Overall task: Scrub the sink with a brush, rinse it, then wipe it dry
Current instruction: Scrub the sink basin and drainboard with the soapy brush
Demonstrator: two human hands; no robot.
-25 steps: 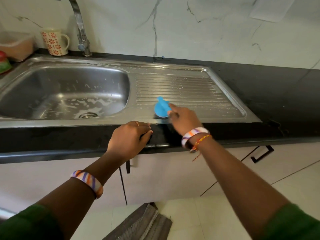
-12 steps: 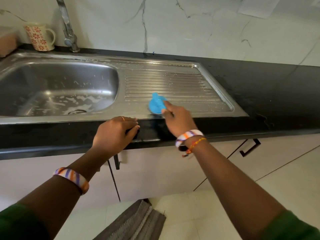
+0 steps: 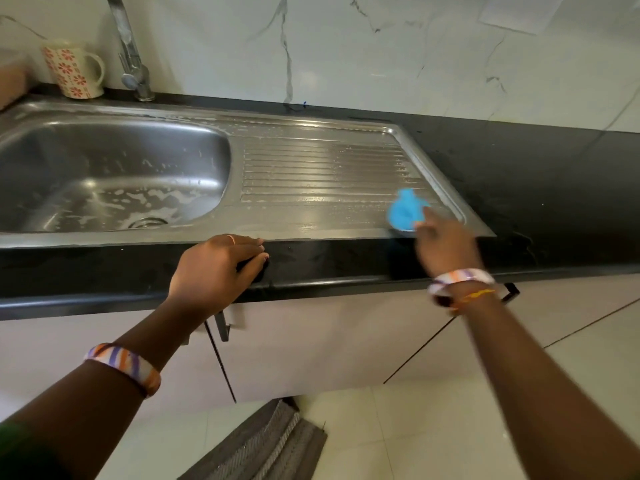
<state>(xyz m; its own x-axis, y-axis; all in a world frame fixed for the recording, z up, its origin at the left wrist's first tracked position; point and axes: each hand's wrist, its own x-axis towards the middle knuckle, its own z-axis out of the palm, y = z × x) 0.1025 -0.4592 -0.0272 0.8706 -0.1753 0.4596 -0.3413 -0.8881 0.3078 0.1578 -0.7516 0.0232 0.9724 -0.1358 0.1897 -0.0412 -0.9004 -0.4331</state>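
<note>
Brush: I count one, a blue brush (image 3: 406, 211), lower right of the frame, on the ribbed drainboard near the right corner of the sink (image 3: 311, 230).
Brush axis: it runs from lower right to upper left, narrow end pointing up toward the wall; motion blur hides finer detail.
Right hand: my right hand (image 3: 445, 249) grips the brush from its near side, fingers curled on it, blurred.
Left hand: my left hand (image 3: 216, 271) rests on the black counter (image 3: 104, 271) edge at frame centre, fingers bent loosely over the front lip, holding nothing.
Sink: one steel unit, basin at left with soap suds near the drain, drainboard at right.
Others counted: one tap (image 3: 133, 53), one floral mug (image 3: 72, 69) in the upper left, one grey mat (image 3: 263, 445) at the bottom.
Change: half a second ago the brush sat mid-drainboard at its near edge; now I see it far to the right. Left hand unmoved.
</note>
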